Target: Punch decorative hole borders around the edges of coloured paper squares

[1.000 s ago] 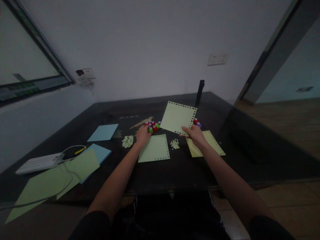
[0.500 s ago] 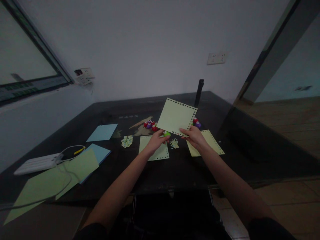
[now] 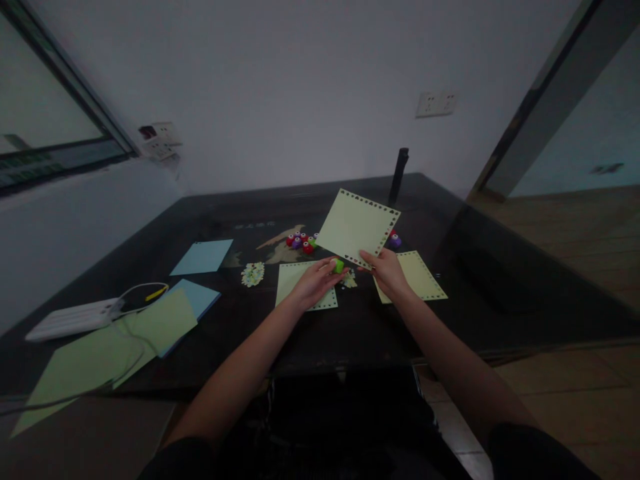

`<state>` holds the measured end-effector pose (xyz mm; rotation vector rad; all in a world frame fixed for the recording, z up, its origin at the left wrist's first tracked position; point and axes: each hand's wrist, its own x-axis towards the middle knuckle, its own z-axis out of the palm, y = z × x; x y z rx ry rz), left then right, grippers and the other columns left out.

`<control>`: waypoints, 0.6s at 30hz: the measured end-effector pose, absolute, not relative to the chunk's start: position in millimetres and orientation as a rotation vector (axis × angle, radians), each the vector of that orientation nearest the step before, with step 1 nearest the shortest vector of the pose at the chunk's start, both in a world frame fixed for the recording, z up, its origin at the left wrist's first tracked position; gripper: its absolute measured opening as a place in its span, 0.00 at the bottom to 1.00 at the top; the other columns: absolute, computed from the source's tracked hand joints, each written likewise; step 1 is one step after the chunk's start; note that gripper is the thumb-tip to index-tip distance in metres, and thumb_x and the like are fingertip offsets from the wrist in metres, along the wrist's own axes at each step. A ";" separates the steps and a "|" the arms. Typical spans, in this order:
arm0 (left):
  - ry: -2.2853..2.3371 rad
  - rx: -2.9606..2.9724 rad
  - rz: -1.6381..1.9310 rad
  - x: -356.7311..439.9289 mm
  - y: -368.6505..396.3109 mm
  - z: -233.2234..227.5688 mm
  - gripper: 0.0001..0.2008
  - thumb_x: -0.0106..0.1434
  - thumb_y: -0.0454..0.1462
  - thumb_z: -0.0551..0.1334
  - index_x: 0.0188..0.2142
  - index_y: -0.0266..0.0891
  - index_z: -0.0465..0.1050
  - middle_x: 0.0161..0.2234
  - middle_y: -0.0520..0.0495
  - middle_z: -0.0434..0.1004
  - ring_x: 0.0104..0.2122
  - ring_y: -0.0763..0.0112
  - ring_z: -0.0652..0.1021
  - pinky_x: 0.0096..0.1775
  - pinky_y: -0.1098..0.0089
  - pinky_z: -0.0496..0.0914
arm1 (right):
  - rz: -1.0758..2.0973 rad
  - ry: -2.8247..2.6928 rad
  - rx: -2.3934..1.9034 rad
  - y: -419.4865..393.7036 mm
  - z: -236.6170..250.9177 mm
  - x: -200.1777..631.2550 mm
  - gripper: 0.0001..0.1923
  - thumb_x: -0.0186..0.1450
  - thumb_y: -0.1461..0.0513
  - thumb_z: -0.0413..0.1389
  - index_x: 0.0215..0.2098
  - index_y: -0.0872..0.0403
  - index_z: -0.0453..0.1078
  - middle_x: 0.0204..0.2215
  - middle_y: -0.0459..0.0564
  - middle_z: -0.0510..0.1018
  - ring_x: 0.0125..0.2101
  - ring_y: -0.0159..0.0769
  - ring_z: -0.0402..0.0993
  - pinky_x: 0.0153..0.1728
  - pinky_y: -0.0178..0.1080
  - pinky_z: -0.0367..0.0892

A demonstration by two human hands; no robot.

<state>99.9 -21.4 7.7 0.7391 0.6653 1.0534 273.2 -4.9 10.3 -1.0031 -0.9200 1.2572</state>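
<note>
My right hand [image 3: 389, 270] pinches the lower right corner of a pale yellow-green paper sheet [image 3: 356, 230], held tilted above the table. Small punched shapes line several of its edges. My left hand [image 3: 319, 283] is closed on a small green craft punch [image 3: 338, 266], just below the sheet's lower edge. Beneath my left hand lies another punched sheet [image 3: 290, 275], partly covered. A yellowish punched sheet [image 3: 423, 277] rests under my right wrist. Between them a small pile of paper cut-outs [image 3: 351, 280] is partly hidden by my fingers.
Several red, purple and green punches [image 3: 300, 240] cluster behind my left hand, and more punches [image 3: 395, 241] sit behind the raised sheet. A confetti pile [image 3: 253, 274], blue paper [image 3: 203, 257], green sheets [image 3: 155, 327] and a white power strip [image 3: 75, 319] with a cable lie left. A black upright object [image 3: 399, 175] stands behind.
My left hand has turned, with the green punch now tipped differently in its fingers, slightly farther right. The raised sheet shifts slightly right relative to the table. The whole view moves up a little.
</note>
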 end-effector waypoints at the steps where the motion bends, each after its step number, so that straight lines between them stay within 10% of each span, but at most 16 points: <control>1: 0.664 0.739 1.056 100.4 -21.5 7.2 0.05 0.57 0.31 0.63 0.35 0.34 0.72 0.36 0.46 0.76 0.40 0.69 0.78 0.51 0.66 0.67 | 1.256 -0.914 -1.004 -4.6 9.0 273.0 0.19 0.47 0.58 0.64 0.36 0.57 0.72 0.38 0.54 0.80 0.32 0.39 0.76 0.26 0.36 0.71; 18: 0.712 0.784 1.050 99.5 -22.8 7.1 0.13 0.55 0.29 0.65 0.40 0.38 0.69 0.39 0.46 0.77 0.41 0.69 0.78 0.48 0.65 0.68 | 1.212 -0.937 -1.020 -7.4 12.1 269.8 0.20 0.46 0.57 0.64 0.36 0.56 0.72 0.38 0.53 0.79 0.32 0.38 0.76 0.27 0.37 0.72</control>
